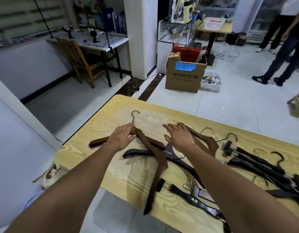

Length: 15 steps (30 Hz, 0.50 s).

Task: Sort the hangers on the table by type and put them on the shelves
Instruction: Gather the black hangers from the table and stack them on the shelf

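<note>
Dim, flat indoor light; soft shadows lie on the table [111, 165] (faint, blurry-edged). The far room is smeared, and straight lines bow near the edges.

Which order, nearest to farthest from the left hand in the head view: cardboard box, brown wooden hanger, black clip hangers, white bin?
1. brown wooden hanger: under the left hand.
2. black clip hangers: right end of the table.
3. cardboard box: on the floor beyond the table.
4. white bin: on the far table, behind the box.
</note>
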Each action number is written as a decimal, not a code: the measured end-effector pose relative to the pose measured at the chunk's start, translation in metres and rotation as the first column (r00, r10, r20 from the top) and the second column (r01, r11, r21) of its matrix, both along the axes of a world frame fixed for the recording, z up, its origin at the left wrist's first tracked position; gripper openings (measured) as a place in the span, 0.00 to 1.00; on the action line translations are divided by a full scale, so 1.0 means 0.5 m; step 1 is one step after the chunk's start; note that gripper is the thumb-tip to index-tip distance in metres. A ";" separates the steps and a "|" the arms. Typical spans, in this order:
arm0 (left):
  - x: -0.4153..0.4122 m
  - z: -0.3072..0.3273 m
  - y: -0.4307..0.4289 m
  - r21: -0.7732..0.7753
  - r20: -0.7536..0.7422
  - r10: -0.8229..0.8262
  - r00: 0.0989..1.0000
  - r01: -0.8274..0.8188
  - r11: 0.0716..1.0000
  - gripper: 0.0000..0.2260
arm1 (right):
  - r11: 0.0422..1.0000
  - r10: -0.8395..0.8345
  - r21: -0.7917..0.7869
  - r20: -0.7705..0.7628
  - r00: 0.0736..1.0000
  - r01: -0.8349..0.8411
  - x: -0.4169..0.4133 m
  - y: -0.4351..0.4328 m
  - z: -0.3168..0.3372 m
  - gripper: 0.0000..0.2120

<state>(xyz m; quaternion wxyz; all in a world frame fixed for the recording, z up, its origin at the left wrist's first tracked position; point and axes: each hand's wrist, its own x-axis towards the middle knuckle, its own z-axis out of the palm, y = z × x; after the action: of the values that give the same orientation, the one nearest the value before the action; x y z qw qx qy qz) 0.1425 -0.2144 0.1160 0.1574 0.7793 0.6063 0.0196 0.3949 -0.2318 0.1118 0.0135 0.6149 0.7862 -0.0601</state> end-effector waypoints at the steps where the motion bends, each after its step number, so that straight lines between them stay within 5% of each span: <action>1: 0.018 -0.014 0.002 -0.016 -0.012 -0.011 1.000 0.011 1.000 0.25 | 1.000 0.004 -0.014 0.001 1.000 -0.004 0.016 0.003 -0.012 0.25; 15: 0.213 -0.181 0.011 -0.265 -0.266 -0.318 0.910 0.248 0.932 0.29 | 0.990 0.071 -0.121 -0.046 0.996 -0.076 0.181 0.044 -0.163 0.24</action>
<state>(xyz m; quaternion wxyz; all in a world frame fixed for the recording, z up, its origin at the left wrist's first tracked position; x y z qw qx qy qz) 0.2492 -0.2091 0.0253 0.1508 0.8300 0.5012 -0.1927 0.4854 -0.2099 0.0305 0.0372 0.5819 0.8034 -0.1203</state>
